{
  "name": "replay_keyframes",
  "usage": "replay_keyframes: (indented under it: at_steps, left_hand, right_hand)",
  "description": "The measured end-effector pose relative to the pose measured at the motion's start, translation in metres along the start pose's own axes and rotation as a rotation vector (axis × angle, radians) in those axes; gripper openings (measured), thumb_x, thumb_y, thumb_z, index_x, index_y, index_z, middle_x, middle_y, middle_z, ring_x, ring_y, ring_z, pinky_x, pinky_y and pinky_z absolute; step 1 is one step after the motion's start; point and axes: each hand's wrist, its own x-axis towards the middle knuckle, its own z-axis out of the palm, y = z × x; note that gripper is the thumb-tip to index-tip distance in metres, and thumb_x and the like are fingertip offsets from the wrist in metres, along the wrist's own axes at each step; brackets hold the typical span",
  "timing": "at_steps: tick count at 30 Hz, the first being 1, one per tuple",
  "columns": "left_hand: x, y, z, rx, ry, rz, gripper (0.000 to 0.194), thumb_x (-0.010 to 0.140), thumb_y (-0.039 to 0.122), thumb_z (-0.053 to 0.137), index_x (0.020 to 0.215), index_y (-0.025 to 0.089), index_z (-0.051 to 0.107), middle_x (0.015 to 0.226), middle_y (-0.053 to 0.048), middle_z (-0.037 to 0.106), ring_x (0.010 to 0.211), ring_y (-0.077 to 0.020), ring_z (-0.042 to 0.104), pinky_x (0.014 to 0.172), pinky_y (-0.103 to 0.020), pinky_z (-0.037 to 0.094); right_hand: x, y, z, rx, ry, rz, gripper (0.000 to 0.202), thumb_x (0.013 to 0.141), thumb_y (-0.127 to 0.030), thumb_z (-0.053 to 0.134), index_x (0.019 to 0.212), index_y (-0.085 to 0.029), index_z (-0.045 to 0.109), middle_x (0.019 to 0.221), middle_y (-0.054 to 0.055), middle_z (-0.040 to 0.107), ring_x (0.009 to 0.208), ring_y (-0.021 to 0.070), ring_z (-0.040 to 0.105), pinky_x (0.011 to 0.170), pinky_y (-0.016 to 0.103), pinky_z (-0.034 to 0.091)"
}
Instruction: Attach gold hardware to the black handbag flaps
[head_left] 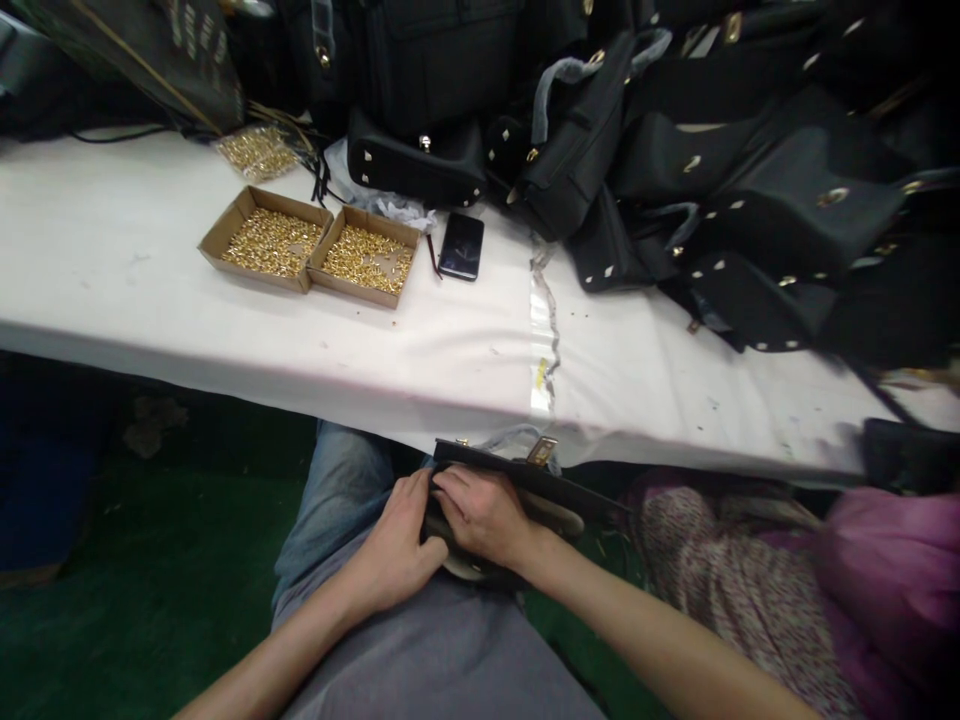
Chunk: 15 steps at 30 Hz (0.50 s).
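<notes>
A black handbag (pixel 559 487) lies on my lap against the table's front edge, with a gold clasp (pixel 541 451) on its upper side. My left hand (pixel 403 545) is closed around the bag's left end, its thumb toward the bag's opening. Beside it, my right hand (pixel 480 508) reaches over the bag with its fingers bent and pressed together at the same end. Whether a small part sits between those right fingertips is hidden. A pale lining shows at the opening under my right wrist.
Two cardboard boxes (pixel 322 280) of small gold metal pieces stand on the white-covered table (pixel 112 250), near a clear bag of similar pieces (pixel 257 152). A phone (pixel 461 246) lies beside them. Black handbags (pixel 420 165) crowd the back and right. Another person (pixel 750 590) sits at my right.
</notes>
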Motion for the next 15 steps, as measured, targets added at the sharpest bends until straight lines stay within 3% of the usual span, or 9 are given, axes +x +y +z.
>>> replay_keyframes:
  at_steps: [5,9,11,15]
  left_hand:
    - [0.0,0.04,-0.017,-0.014,0.01,0.058,0.069,0.083,0.018,0.055,0.152,0.018,0.052,0.15,-0.016,0.06,0.142,-0.0333,0.051,0.13,-0.051,0.039]
    - [0.005,0.07,-0.029,0.013,0.036,0.115,0.045,0.09,0.018,0.051,0.133,0.025,0.06,0.135,-0.01,0.066,0.128,-0.031,0.056,0.119,-0.048,0.047]
    - [0.01,0.069,-0.026,0.028,0.042,0.105,0.036,0.092,0.018,0.048,0.125,0.025,0.062,0.13,-0.011,0.067,0.124,-0.031,0.057,0.116,-0.048,0.048]
    - [0.02,0.041,-0.009,0.092,0.051,0.047,0.031,0.095,0.015,0.042,0.115,0.021,0.066,0.119,-0.013,0.071,0.116,-0.0304,0.064,0.111,-0.049,0.051]
  right_hand:
    - [0.009,-0.016,-0.036,0.23,0.081,0.164,0.011,0.103,-0.015,0.067,0.103,-0.021,0.075,0.095,0.005,0.077,0.088,0.0219,0.072,0.082,0.033,0.056]
    - [0.013,-0.027,-0.057,0.249,0.176,0.261,0.008,0.101,-0.017,0.071,0.096,-0.023,0.073,0.087,0.002,0.075,0.079,0.02,0.069,0.077,0.033,0.052]
    - [0.011,-0.024,-0.052,0.2,0.187,0.265,0.007,0.099,-0.017,0.071,0.096,-0.023,0.073,0.089,0.002,0.076,0.081,0.0206,0.07,0.077,0.033,0.051]
    - [0.001,-0.012,-0.021,0.13,0.124,0.238,0.01,0.099,-0.014,0.07,0.103,-0.021,0.074,0.098,0.005,0.079,0.09,0.0227,0.074,0.083,0.033,0.054]
